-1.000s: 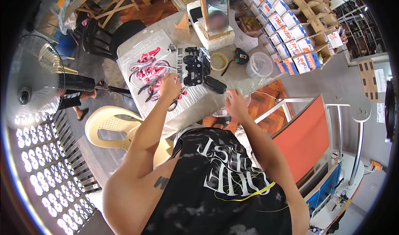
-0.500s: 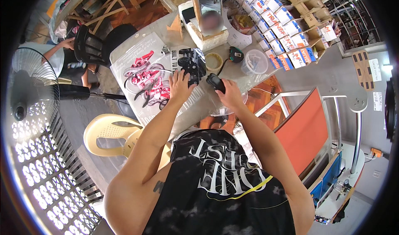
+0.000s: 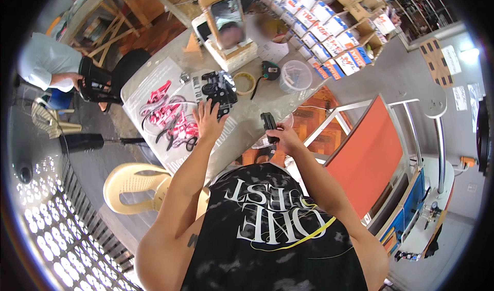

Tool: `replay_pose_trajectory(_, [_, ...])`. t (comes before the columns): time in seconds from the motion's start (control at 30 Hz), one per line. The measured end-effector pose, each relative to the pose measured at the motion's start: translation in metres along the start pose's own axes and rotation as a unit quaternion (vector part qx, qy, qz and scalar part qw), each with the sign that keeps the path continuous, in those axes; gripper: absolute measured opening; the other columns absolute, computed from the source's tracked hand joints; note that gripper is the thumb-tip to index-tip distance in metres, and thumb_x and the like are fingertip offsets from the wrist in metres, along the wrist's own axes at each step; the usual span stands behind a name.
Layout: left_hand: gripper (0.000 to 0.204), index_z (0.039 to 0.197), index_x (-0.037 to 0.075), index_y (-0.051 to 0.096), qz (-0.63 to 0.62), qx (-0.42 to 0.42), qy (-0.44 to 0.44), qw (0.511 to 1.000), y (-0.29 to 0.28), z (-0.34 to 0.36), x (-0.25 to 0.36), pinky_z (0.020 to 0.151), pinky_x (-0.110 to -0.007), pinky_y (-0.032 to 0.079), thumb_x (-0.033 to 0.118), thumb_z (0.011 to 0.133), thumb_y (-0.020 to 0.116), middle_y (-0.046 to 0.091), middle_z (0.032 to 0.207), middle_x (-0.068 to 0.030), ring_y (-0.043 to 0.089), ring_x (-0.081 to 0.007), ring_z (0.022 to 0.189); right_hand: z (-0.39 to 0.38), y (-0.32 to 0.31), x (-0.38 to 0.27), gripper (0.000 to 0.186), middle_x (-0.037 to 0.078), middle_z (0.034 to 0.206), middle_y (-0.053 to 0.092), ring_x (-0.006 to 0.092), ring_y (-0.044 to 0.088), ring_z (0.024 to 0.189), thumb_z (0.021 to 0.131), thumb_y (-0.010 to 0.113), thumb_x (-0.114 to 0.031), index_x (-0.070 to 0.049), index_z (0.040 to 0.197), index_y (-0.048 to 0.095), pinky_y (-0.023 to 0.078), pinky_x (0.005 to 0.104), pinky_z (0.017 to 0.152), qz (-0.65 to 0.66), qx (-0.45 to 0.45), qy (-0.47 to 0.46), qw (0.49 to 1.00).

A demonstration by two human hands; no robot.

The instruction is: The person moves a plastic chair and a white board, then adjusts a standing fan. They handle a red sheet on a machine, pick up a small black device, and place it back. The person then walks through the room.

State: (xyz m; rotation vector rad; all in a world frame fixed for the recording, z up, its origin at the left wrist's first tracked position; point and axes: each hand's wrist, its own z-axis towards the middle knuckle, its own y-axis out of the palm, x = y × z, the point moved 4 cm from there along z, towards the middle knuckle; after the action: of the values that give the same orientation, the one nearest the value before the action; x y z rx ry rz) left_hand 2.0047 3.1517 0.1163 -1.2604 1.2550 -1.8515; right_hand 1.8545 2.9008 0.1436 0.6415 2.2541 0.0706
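My left hand (image 3: 208, 121) rests with its fingers spread at the near edge of a glossy printed sheet (image 3: 218, 88) with a dark vehicle picture. In my right hand (image 3: 283, 135) is a long black hand-held object (image 3: 267, 124), gripped at its near end and held over the table's right side; its exact kind is hard to tell. Left of my left hand lies a clear sheet with a red and pink print (image 3: 167, 113), with black curved loops beside it. A yellowish tape roll (image 3: 244, 84) and a dark tape measure (image 3: 270, 71) lie beyond my hands.
A clear plastic tub (image 3: 296, 76) stands at the table's right edge, before stacked cartons (image 3: 329, 39). A mirror in a wooden frame (image 3: 225, 16) stands at the back. A beige plastic chair (image 3: 131, 183) is at left. Another person's hand (image 3: 72, 78) touches a black chair (image 3: 95, 80).
My right hand has drawn the black object back toward me and turned it upright. My left hand stays at the sheet. The view has shifted, and more of the other person shows at left.
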Motion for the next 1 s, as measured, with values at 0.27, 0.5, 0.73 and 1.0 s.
replay_pose_trajectory(0.27, [0.037,0.117,0.005,0.068,-0.105,0.119,0.039,0.987,-0.069,0.013,0.01,0.105,-0.05,0.04,0.021,0.084,0.076,0.06,0.127,-0.0132,0.055,-0.0341,0.121,-0.018,-0.035,-0.024,0.062,0.015,0.099,0.062,0.0186,0.063,0.078,0.072,0.085,-0.002,-0.002,0.115,0.04,0.053,0.0328,0.064,-0.179,0.135,-0.093,0.97])
replay_pose_trajectory(0.5, [0.043,0.124,-0.004,0.059,-0.594,0.116,-0.25,0.756,-0.125,-0.003,-0.048,0.082,-0.038,0.057,0.026,0.095,0.068,0.066,0.105,-0.0142,0.068,-0.0263,0.085,-0.036,-0.058,-0.055,0.06,0.013,0.101,0.061,0.0188,0.063,0.079,0.076,0.084,-0.012,0.001,0.119,0.045,0.053,0.0311,0.066,-0.262,0.22,-0.147,0.928])
replay_pose_trajectory(0.73, [0.061,0.13,0.003,0.052,-0.794,0.144,-0.397,0.437,-0.102,-0.058,-0.137,0.085,-0.042,0.059,0.051,0.094,0.062,0.063,0.111,-0.0152,0.066,-0.0287,0.099,-0.027,-0.074,-0.089,0.053,0.012,0.101,0.07,0.0144,0.066,0.085,0.082,0.081,-0.023,0.008,0.119,0.061,0.053,0.0289,0.075,-0.249,0.173,-0.207,0.93])
replay_pose_trajectory(1.0, [0.07,0.135,0.005,0.048,-0.773,0.163,-0.462,0.404,-0.066,-0.098,-0.152,0.094,-0.05,0.054,0.063,0.097,0.046,0.061,0.12,-0.0185,0.064,-0.0387,0.103,-0.015,-0.033,-0.069,0.057,0.014,0.102,0.072,0.0191,0.07,0.088,0.084,0.078,-0.036,0.005,0.121,0.063,0.054,0.0321,0.077,-0.306,0.099,-0.185,0.929])
